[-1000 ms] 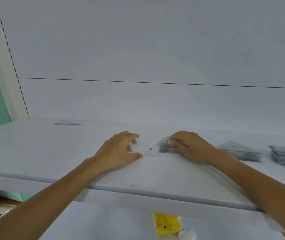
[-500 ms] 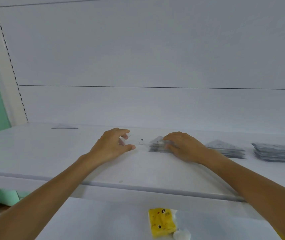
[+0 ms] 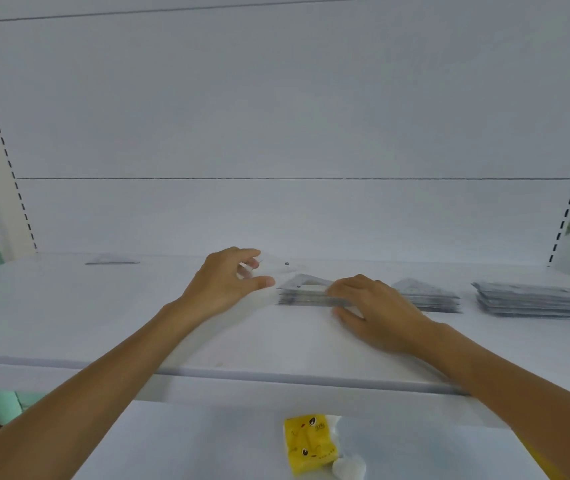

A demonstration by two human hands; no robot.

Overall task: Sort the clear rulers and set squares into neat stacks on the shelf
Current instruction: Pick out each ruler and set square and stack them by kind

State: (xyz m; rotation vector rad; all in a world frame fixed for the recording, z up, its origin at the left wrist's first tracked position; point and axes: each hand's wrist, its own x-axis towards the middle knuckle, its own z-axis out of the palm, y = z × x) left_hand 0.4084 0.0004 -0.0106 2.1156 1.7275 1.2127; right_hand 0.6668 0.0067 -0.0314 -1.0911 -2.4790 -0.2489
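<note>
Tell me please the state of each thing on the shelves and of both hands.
left hand, pinching the clear piece.
clear piece, held by one edge beside the left stack.
right hand, gripping the left stack's right end.
left stack, flat, held.
middle stack, flat, untouched.
right stack, flat, untouched, edges uneven.
single set square, flat, alone at back left.
yellow packet, lying on the lower shelf.

Two bare hands were in view, the left hand [image 3: 223, 289] and the right hand [image 3: 375, 311]. Behind each wrist the skin was uncovered along all the visible length of the left forearm [image 3: 103, 368] and right forearm [image 3: 518, 382]. Both forearms were slim, broadening away from the hands. The nail on the left thumb [image 3: 267, 282] was short and pale. The right hand's knuckles showed as low ridges. Blur hid finer detail.
</note>
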